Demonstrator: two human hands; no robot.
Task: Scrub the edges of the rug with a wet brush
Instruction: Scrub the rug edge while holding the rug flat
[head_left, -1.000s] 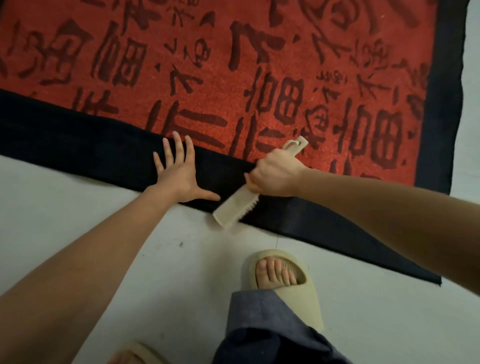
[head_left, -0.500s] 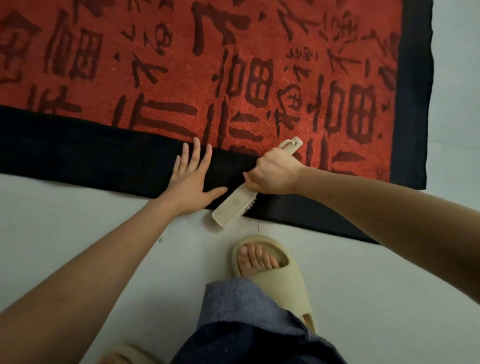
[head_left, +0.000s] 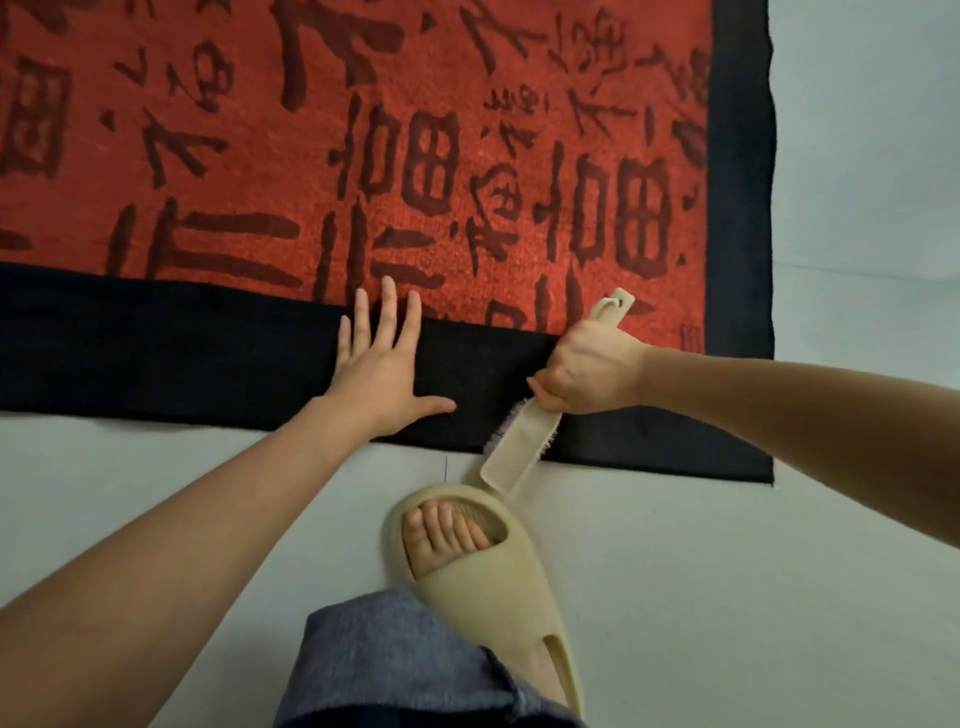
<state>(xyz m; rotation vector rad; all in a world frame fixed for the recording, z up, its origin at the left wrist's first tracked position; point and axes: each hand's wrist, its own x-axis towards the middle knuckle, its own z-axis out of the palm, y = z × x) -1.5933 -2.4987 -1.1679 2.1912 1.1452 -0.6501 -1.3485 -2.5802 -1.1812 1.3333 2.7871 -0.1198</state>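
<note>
A red rug (head_left: 363, 156) with dark characters and a wide black border (head_left: 156, 353) lies on a pale floor. My left hand (head_left: 376, 371) presses flat on the border with fingers spread, the fingertips reaching the red part. My right hand (head_left: 587, 371) grips the handle of a beige scrub brush (head_left: 511, 454). The brush head lies bristles down across the rug's near edge, its tip over the floor. The rug's right corner (head_left: 763, 475) is to the right of the brush.
My foot in a beige slide sandal (head_left: 467, 561) stands on the grey floor (head_left: 727, 597) just below the brush tip, with a blue trouser leg (head_left: 389, 665) behind it. Bare floor runs along the rug's near and right sides.
The view has shifted right along the rug edge, bringing the corner closer. My left hand has moved right on the border. The brush has slid down toward the rug's edge and the sandal.
</note>
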